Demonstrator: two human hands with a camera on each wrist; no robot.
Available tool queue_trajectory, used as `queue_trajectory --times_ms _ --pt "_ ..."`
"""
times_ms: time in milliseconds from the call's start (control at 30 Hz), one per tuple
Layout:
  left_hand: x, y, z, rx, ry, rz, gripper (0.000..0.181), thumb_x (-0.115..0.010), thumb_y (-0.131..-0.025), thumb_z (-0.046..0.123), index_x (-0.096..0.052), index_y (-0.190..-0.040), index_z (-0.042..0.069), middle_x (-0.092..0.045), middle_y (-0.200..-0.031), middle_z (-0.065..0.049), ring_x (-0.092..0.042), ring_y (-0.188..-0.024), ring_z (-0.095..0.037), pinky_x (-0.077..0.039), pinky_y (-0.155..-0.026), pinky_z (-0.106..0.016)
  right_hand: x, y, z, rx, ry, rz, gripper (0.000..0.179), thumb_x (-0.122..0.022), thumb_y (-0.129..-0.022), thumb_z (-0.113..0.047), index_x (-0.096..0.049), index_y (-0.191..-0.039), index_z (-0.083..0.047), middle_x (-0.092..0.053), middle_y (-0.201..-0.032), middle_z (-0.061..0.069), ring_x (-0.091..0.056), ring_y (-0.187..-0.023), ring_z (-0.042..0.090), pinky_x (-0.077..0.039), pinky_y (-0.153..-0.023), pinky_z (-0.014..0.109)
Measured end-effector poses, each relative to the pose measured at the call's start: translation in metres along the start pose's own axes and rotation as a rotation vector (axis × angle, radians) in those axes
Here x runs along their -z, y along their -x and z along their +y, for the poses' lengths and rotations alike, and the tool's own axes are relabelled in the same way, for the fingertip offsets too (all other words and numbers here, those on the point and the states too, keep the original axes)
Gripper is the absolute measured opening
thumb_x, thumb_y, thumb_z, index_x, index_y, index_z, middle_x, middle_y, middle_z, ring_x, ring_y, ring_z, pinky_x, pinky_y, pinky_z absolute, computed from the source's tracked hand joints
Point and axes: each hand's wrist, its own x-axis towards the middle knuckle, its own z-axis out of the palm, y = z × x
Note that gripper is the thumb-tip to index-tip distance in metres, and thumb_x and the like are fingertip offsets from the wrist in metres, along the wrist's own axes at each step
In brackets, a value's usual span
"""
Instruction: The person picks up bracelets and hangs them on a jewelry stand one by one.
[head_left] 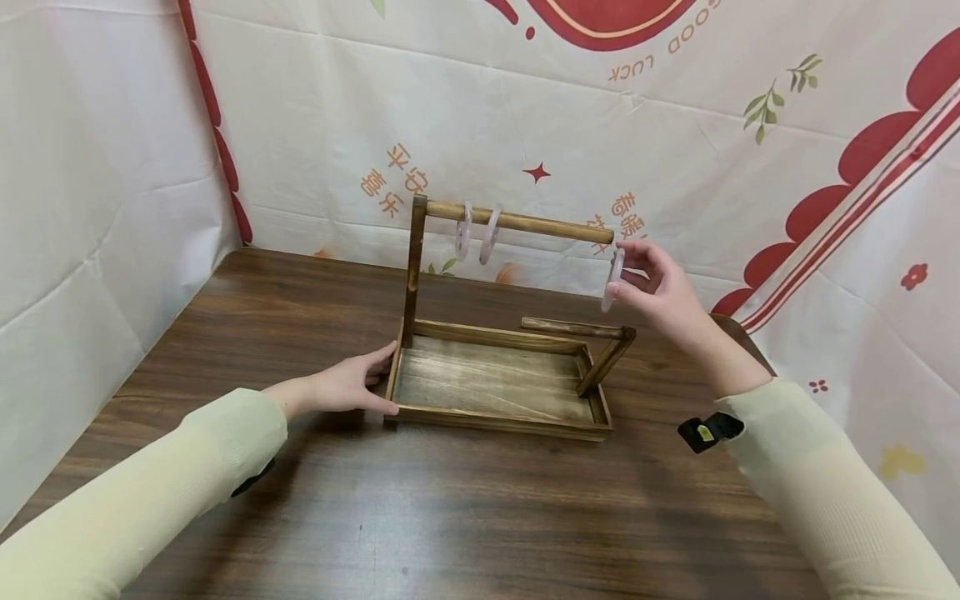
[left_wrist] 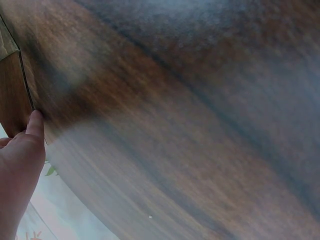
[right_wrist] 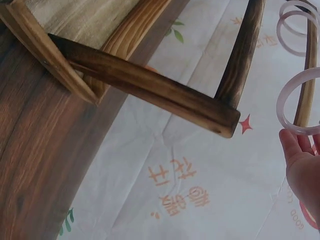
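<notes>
A wooden rack with a shallow tray base (head_left: 495,420) stands on the table. My left hand (head_left: 341,383) holds the tray's left end, thumb at the front corner and fingers along the side wall. Two pale lilac bangles (head_left: 490,237) hang on the upper bar (head_left: 551,227), towards its post. Between thumb and fingers, my right hand (head_left: 663,292) pinches a third pale bangle (head_left: 612,282) by its edge. This bangle is upright, right at the bar's free end. In the right wrist view, the bar shows through the held bangle's ring (right_wrist: 283,95).
A lower arm (head_left: 573,328) rises from the tray's right end and points left, below the upper bar. Dark wood tabletop (head_left: 450,517) spreads around the rack. Behind it hangs a white printed cloth (head_left: 337,92), close to the table's back edge.
</notes>
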Motion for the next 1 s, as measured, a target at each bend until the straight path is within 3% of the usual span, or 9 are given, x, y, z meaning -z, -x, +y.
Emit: queue_trajectory --times_ms 433,700,1000 --pt "0.000 0.000 0.000 0.002 0.001 0.005 0.104 -0.071 -0.083 0.029 0.004 -0.151 0.008 -0.009 -0.155 -0.024 -0.026 -0.138 -0.043 -0.033 -0.110 -0.050 0.009 -0.004 0.006 -0.038 0.063 0.031 0.040 -0.060 -0.089 -0.003 -0.046 -0.125 -0.013 -0.048 -0.108 -0.006 -0.049 -0.106 0.003 -0.043 -0.091 0.005" --pt "-0.001 -0.001 -0.001 -0.002 -0.007 0.010 0.105 -0.072 -0.083 0.031 0.003 -0.151 0.007 -0.009 -0.155 -0.025 -0.026 -0.137 -0.043 -0.033 -0.110 -0.051 0.013 -0.009 0.006 -0.037 0.116 0.045 0.054 -0.060 -0.090 -0.006 -0.038 -0.138 0.003 -0.045 -0.110 -0.008 -0.047 -0.108 0.003 -0.042 -0.095 0.009" --pt "0.000 -0.001 -0.001 0.002 -0.003 0.008 0.104 -0.072 -0.083 0.030 0.003 -0.151 0.008 -0.009 -0.155 -0.024 -0.027 -0.137 -0.043 -0.033 -0.109 -0.051 0.014 -0.014 0.005 -0.087 0.155 0.073 0.055 -0.061 -0.090 -0.011 -0.038 -0.138 0.000 -0.044 -0.113 -0.011 -0.046 -0.109 -0.002 -0.042 -0.100 0.016"
